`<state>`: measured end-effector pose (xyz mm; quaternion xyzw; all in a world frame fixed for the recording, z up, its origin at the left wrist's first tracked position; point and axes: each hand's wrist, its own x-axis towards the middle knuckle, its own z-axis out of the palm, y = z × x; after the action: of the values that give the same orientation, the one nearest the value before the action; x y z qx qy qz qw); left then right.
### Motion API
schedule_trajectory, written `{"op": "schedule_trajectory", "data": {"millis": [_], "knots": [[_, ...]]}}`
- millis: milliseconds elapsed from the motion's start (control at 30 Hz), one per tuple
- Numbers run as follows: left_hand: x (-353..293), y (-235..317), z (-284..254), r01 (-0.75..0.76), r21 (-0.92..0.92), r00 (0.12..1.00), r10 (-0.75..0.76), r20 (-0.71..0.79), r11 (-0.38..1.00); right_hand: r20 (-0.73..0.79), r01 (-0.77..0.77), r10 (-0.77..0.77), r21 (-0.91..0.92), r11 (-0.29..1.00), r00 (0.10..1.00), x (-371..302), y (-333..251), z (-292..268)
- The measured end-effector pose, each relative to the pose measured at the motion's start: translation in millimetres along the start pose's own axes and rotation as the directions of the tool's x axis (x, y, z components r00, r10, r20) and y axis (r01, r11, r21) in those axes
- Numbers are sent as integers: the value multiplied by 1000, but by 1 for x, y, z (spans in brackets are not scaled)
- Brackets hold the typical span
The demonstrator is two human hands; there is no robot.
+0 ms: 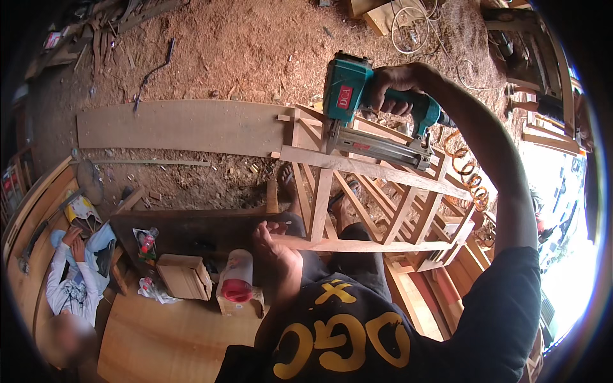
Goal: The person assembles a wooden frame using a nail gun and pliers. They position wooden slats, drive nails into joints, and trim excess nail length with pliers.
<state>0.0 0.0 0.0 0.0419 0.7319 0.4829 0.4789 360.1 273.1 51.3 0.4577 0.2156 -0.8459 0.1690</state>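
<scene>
My right hand is wrapped round the handle of a teal nail gun with a long metal magazine. The gun's nose points down at the upper rail of a slatted wooden frame, near its left end. Whether the nose touches the wood I cannot tell. The frame lies across my lap, with crosspieces and slanted slats between its rails. At the left end of the nearer rail, my left hand has its fingers curled against the wood. An orange coiled air hose hangs behind the gun's handle.
A long flat board lies to the left on sawdust-covered ground. Left of my lap are a dark plank, a cardboard box and a red-and-clear container. Another person sits at lower left. Timber frames stand at right.
</scene>
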Motion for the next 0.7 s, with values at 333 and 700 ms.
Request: {"op": "schedule_trajectory", "data": {"millis": [333, 700], "knots": [[1, -2, 18, 54, -30, 990, -58, -131, 998, -53, -40, 35, -95, 995, 998, 0, -12, -1], [7, -9, 6, 40, -15, 994, -41, -103, 999, -57, -45, 41, -76, 996, 998, 6, -8, -4]]}}
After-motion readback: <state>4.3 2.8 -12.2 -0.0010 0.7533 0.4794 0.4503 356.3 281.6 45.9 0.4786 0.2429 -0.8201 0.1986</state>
